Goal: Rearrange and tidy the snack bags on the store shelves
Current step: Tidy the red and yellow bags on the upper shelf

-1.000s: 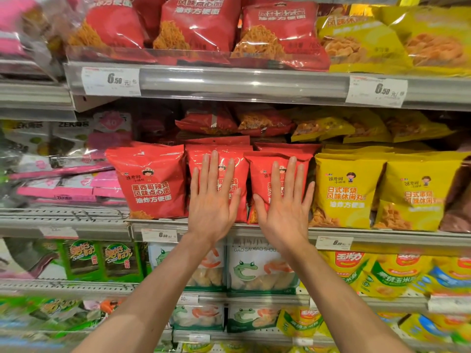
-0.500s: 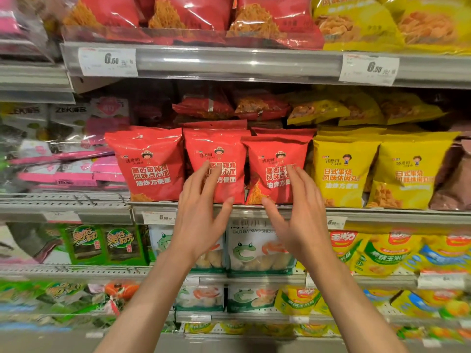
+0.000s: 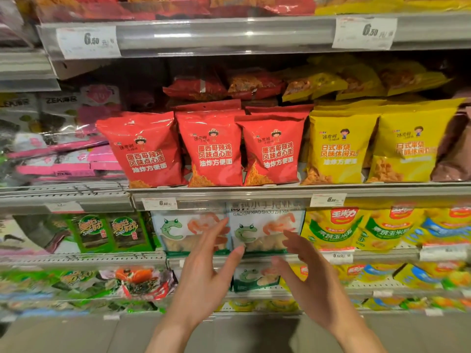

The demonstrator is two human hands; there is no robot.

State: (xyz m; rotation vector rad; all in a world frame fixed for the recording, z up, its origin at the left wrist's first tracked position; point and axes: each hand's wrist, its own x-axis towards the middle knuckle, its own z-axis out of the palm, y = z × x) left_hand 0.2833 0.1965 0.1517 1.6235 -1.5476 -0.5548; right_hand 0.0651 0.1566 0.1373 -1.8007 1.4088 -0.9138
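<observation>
Three red snack bags (image 3: 211,151) stand upright side by side at the front of the middle shelf (image 3: 229,192). Two yellow snack bags (image 3: 339,149) stand to their right. One shelf lower sit white bags with a green frog print (image 3: 262,230). My left hand (image 3: 204,271) and my right hand (image 3: 308,278) hover in front of those frog bags with fingers spread and relaxed. Neither hand holds or touches anything. Both hands are motion-blurred.
Pink flat packs (image 3: 63,161) lie stacked on the left of the middle shelf. Green seaweed packs (image 3: 109,233) and yellow corn snack bags (image 3: 339,230) flank the frog bags. More red and yellow bags lie behind the front row and on the top shelf (image 3: 229,34).
Both hands have come off the two red bags they were pressing and dropped to the shelf below. The view has tilted downward.
</observation>
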